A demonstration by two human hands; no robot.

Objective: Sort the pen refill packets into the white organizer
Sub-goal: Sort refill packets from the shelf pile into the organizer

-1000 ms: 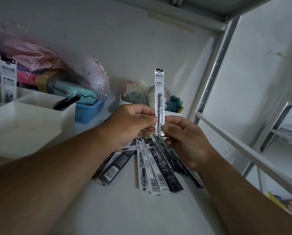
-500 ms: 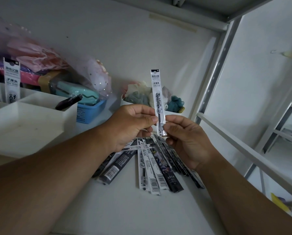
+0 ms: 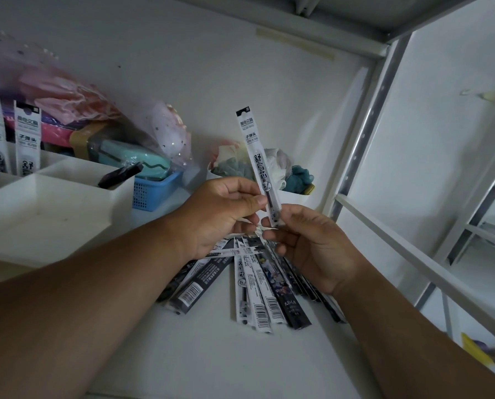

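A white pen refill packet (image 3: 254, 151) stands nearly upright above the shelf, tilted slightly left at its top. My left hand (image 3: 220, 214) pinches its lower part with thumb and fingers, and my right hand (image 3: 306, 243) pinches its bottom end. Below both hands lies a fanned pile of refill packets (image 3: 257, 286), white and black, on the white shelf. The white organizer (image 3: 53, 203) stands at the left. Two white refill packets (image 3: 27, 142) stand upright in its back compartment, and a black packet (image 3: 119, 175) leans in another compartment.
Behind the organizer sit a blue basket (image 3: 151, 191) with a teal case, pink wrapped items and plastic bags. A white cup (image 3: 292, 197) with soft toys stands behind my hands. A metal shelf post (image 3: 364, 139) and a white rail (image 3: 413, 260) border the right side.
The held packet has tilted a little to the left at its top. The view has shifted slightly, bringing more of the organizer's standing packets into sight.
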